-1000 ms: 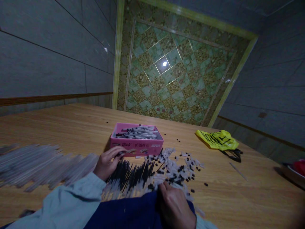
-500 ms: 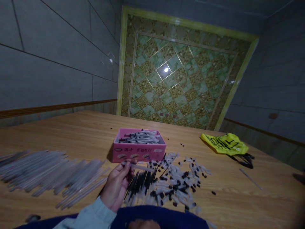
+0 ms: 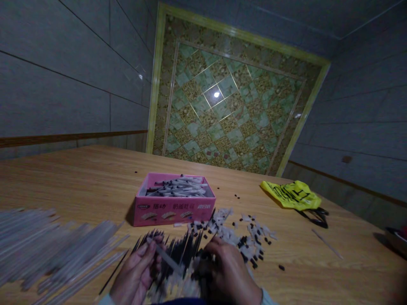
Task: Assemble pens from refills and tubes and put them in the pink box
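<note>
Fingers point(image 3: 149, 253) of left hand point(image 3: 135, 275) pinch clear pen tube point(image 3: 165, 259), slanted.

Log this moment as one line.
left hand: holds clear tube | right hand: on black refills | pink box: beyond

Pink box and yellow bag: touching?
Apart. The head view shows bare wooden table between the pink box and the yellow bag.
</note>
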`<state>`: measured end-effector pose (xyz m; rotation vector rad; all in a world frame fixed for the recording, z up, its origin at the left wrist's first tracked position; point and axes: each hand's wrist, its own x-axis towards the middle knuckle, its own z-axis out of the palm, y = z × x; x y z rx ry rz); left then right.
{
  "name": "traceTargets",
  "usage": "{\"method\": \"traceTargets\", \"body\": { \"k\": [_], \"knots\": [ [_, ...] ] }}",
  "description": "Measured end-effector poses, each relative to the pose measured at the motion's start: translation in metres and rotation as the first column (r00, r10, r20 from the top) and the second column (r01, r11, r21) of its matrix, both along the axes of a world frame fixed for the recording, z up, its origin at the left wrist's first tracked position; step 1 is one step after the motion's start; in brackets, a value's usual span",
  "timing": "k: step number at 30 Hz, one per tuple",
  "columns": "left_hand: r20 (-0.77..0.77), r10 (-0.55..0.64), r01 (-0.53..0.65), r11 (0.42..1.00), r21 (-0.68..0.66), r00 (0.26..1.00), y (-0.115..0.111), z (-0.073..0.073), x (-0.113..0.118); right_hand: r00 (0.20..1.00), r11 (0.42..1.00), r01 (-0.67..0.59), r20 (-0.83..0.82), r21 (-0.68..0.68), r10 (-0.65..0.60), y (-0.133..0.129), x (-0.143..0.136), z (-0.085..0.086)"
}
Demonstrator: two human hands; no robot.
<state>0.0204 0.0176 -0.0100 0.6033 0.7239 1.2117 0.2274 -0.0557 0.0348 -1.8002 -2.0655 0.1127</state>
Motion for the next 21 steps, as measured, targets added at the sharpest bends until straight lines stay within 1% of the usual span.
{"method": "traceTargets", "body": {
  "k": [1, 4, 8, 11, 14, 16, 18, 21],
  "knots": [
    [0.000, -0.007, 0.007, 1.000, -0.004, 1.000, -0.001, -0.001, 0.002, 0.999, 1.000, 0.008, 0.033, -0.024, -0.007, 0.004, 0.005, 0.001],
    [-0.015, -0.035, 0.035, 0.999, -0.026, 0.999, -0.001, 0.001, 0.005, 0.992, 0.996, -0.044, 0.114, -0.076, 0.053, 0.009, 0.009, -0.001],
    [-0.027, -0.065, 0.064, 0.998, -0.025, 0.998, 0.005, 0.005, 0.004, 0.973, 0.994, -0.083, 0.208, -0.071, 0.096, 0.008, 0.000, -0.004],
    [-0.022, -0.056, 0.056, 0.998, -0.014, 0.998, 0.009, 0.006, 0.003, 0.968, 0.991, -0.119, 0.215, -0.066, 0.131, 0.010, -0.006, -0.004],
    [-0.004, -0.059, 0.059, 0.998, -0.024, 0.998, 0.009, 0.005, 0.002, 0.962, 0.989, -0.100, 0.243, -0.107, 0.123, 0.014, -0.011, -0.004],
    [-0.009, -0.068, 0.068, 0.997, -0.046, 0.998, 0.007, 0.006, 0.001, 0.967, 0.988, -0.065, 0.237, -0.142, 0.098, 0.016, -0.013, -0.005],
    [-0.018, -0.071, 0.070, 0.995, -0.074, 0.997, 0.005, 0.009, 0.000, 0.981, 0.988, -0.042, 0.181, -0.150, 0.069, 0.016, -0.014, -0.008],
    [-0.020, -0.065, 0.063, 0.995, -0.079, 0.998, 0.004, 0.011, -0.004, 0.996, 0.996, 0.000, 0.088, -0.093, 0.008, 0.014, -0.011, -0.012]
  ]
}}
